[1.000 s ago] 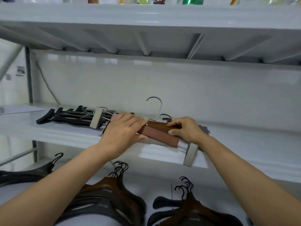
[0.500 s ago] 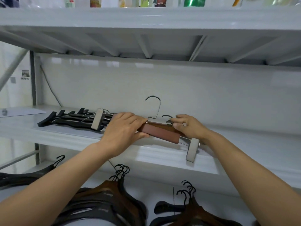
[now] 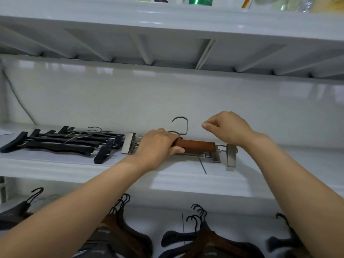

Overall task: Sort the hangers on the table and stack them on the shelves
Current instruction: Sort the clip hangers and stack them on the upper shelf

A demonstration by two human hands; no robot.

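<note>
**Middle shelf** (image 3: 279, 164), centre band of the frame, left to right.

1. **Black clip hangers** (image 3: 61, 144), centre left. A flat, loose pile with its long axis along the shelf edge and wire hooks towards the back wall. No writing seen.
2. **Left hand** (image 3: 156, 146), centre. The fingers are curled over the top of the brown bars and the thumb is at the front, gripping their left end.
3. **Brown clip hangers** (image 3: 197, 146), centre. A small pile lying on the shelf, just right of the black pile, with its long axis left to right. There are metal clips at both ends, and one hook (image 3: 181, 125) stands upright behind the left hand. No brand is legible.
4. **Right hand** (image 3: 229, 127), centre right. It hovers above the right end of the brown bars, clear of them, with fingers loosely curled and nothing visible in them.

Judgement: the left hand is the nearer one, so any squaring-up of the pile runs along its long axis from that grip.

**Elsewhere**
- Packages (image 3: 200, 0), top edge. The labels are cut off and unreadable.
- Coat hangers (image 3: 210, 241), bottom edge, brown and black. The faint printed marks are too blurred to read.
</note>
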